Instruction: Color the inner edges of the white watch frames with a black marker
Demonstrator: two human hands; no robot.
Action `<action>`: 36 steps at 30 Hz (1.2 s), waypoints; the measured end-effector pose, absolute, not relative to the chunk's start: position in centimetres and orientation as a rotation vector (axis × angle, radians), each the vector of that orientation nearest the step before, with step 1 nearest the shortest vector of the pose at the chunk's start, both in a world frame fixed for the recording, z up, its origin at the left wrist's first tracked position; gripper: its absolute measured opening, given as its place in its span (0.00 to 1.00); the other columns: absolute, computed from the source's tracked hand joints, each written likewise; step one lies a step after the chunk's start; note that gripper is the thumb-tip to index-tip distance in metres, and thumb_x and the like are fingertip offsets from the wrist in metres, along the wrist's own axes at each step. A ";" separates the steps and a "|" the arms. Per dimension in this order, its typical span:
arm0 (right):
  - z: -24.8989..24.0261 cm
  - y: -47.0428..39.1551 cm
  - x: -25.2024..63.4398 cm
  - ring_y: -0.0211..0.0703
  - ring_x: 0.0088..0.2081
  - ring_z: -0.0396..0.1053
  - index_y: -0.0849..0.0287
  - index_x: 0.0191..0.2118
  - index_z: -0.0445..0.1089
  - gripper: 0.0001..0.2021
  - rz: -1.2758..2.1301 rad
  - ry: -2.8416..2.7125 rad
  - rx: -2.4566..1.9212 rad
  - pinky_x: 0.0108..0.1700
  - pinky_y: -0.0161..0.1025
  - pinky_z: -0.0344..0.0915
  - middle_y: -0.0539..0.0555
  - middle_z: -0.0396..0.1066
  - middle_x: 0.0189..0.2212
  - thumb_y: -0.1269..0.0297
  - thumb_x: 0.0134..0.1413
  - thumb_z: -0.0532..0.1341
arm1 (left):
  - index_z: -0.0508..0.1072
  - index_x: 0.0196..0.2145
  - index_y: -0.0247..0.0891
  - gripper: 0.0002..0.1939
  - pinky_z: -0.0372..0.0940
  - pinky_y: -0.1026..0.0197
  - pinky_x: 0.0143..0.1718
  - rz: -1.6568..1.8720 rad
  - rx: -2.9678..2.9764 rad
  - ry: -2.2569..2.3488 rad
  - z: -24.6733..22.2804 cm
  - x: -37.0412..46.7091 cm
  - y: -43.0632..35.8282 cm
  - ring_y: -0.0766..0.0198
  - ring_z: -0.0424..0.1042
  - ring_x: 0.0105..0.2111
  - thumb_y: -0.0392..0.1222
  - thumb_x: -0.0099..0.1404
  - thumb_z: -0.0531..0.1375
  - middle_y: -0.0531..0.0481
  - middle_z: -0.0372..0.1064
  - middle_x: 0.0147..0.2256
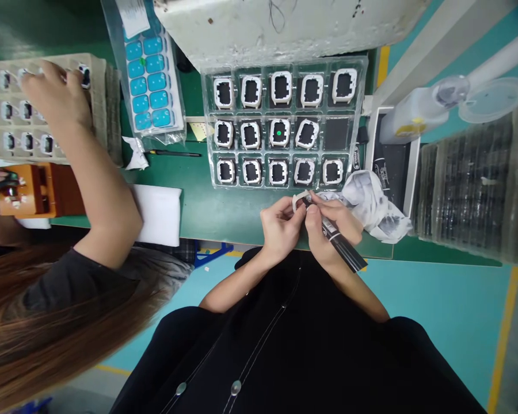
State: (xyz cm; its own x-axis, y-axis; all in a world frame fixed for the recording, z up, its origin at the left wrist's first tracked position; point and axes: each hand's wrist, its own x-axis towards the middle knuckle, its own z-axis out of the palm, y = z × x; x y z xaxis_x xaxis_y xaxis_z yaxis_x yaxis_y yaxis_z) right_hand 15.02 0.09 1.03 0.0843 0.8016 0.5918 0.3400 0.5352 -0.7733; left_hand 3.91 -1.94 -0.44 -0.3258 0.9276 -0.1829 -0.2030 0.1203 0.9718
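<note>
Black clothes (328, 345) up close, and two hands at work on a small white frame

The left hand (280, 230) pinches the white frame (295, 200) in its fingertips. The right hand (323, 240) is wrapped around a black marker (344, 248), and the marker's top end is at the frame. I can't tell if the tip touches it.

Just past both hands, on the green table (224, 213), sits a see-through tray (205, 103). More white frames are in it, in three rows. One in the middle has a green dot. Right beside the right hand is a crumpled white bag (377, 210). Farther that way are a bottle (403, 121) and a tall stack of trays (466, 201).

Out from the left hand lies a folded white cloth (157, 215). Past the cloth are a bag of blue pieces (153, 80), an orange tool (23, 195) and another person's hand (58, 98) over a tan tray (97, 98).
</note>
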 end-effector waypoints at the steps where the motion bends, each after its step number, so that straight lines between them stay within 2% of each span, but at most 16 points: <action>1: 1.1 0.1 15.0 0.51 0.47 0.92 0.50 0.47 0.77 0.08 0.468 -1.499 -1.028 0.47 0.45 0.90 0.48 0.86 0.40 0.73 0.72 0.69 | 0.85 0.37 0.38 0.17 0.75 0.63 0.34 1.420 0.771 1.383 -0.4 3.9 -1.9 0.64 0.78 0.31 0.56 0.69 0.78 0.49 0.84 0.33; 9: 1.5 0.0 15.1 0.51 0.46 0.92 0.51 0.47 0.78 0.07 0.458 -1.519 -1.064 0.45 0.44 0.90 0.51 0.88 0.43 0.72 0.73 0.70 | 0.86 0.36 0.38 0.17 0.74 0.63 0.34 1.397 0.751 1.385 0.0 3.9 -1.8 0.65 0.79 0.31 0.55 0.67 0.79 0.50 0.84 0.32; 14: 1.2 0.1 15.2 0.51 0.45 0.92 0.51 0.44 0.77 0.04 0.429 -1.520 -1.067 0.43 0.45 0.91 0.50 0.88 0.40 0.69 0.74 0.69 | 0.86 0.36 0.38 0.17 0.76 0.63 0.36 1.380 0.732 1.389 0.4 3.7 -1.7 0.63 0.81 0.32 0.54 0.66 0.80 0.49 0.85 0.33; 16: 1.0 0.0 15.3 0.52 0.46 0.92 0.51 0.44 0.77 0.04 0.457 -1.515 -1.081 0.43 0.46 0.91 0.52 0.89 0.43 0.67 0.75 0.69 | 0.87 0.37 0.38 0.16 0.78 0.62 0.38 1.370 0.711 1.369 0.7 3.5 -1.5 0.62 0.83 0.33 0.53 0.65 0.81 0.49 0.86 0.33; 19: 0.6 -0.2 15.4 0.52 0.46 0.92 0.51 0.47 0.77 0.03 0.509 -1.448 -1.072 0.46 0.47 0.91 0.53 0.90 0.47 0.66 0.74 0.71 | 0.88 0.38 0.38 0.17 0.82 0.58 0.41 1.322 0.660 1.307 1.3 3.1 -1.0 0.59 0.86 0.35 0.52 0.62 0.83 0.47 0.88 0.36; 24: 0.3 -0.4 15.4 0.52 0.46 0.92 0.50 0.47 0.75 0.05 0.573 -1.351 -1.020 0.46 0.48 0.91 0.50 0.88 0.42 0.67 0.75 0.70 | 0.88 0.38 0.38 0.21 0.85 0.54 0.42 1.240 0.565 1.235 2.0 2.6 -0.5 0.57 0.86 0.32 0.55 0.59 0.85 0.47 0.87 0.33; 26: 0.3 -0.5 15.5 0.54 0.47 0.92 0.50 0.47 0.73 0.05 0.573 -1.327 -1.023 0.46 0.50 0.91 0.49 0.86 0.40 0.66 0.75 0.70 | 0.88 0.38 0.38 0.23 0.84 0.54 0.41 1.218 0.563 1.241 2.1 2.6 -0.7 0.57 0.86 0.32 0.58 0.59 0.85 0.47 0.87 0.33; 28: 0.4 -0.6 15.7 0.55 0.46 0.92 0.49 0.47 0.72 0.06 0.551 -1.288 -1.016 0.45 0.53 0.91 0.47 0.83 0.36 0.65 0.75 0.70 | 0.88 0.39 0.39 0.21 0.81 0.55 0.39 1.210 0.633 1.282 2.5 2.5 -0.7 0.57 0.85 0.33 0.59 0.64 0.82 0.47 0.86 0.34; 31: 0.8 -0.5 15.7 0.54 0.39 0.90 0.49 0.46 0.70 0.07 0.504 -1.196 -0.994 0.47 0.59 0.91 0.44 0.78 0.30 0.64 0.74 0.69 | 0.90 0.43 0.43 0.11 0.75 0.56 0.41 1.256 0.983 1.426 3.7 1.5 0.4 0.57 0.82 0.40 0.52 0.74 0.76 0.46 0.88 0.42; 33: 0.9 -0.5 15.7 0.53 0.35 0.88 0.49 0.45 0.69 0.07 0.487 -1.154 -0.992 0.46 0.61 0.91 0.43 0.76 0.29 0.63 0.73 0.69 | 0.90 0.43 0.46 0.05 0.72 0.55 0.43 1.326 1.302 1.514 4.6 0.5 2.5 0.56 0.79 0.44 0.46 0.76 0.73 0.46 0.86 0.46; 36: 0.6 -0.4 15.8 0.55 0.34 0.88 0.49 0.44 0.69 0.08 0.489 -1.156 -0.982 0.41 0.58 0.89 0.43 0.77 0.28 0.63 0.71 0.70 | 0.88 0.37 0.44 0.07 0.66 0.54 0.39 1.327 1.617 1.543 5.4 -0.1 7.3 0.57 0.73 0.36 0.45 0.76 0.73 0.48 0.77 0.36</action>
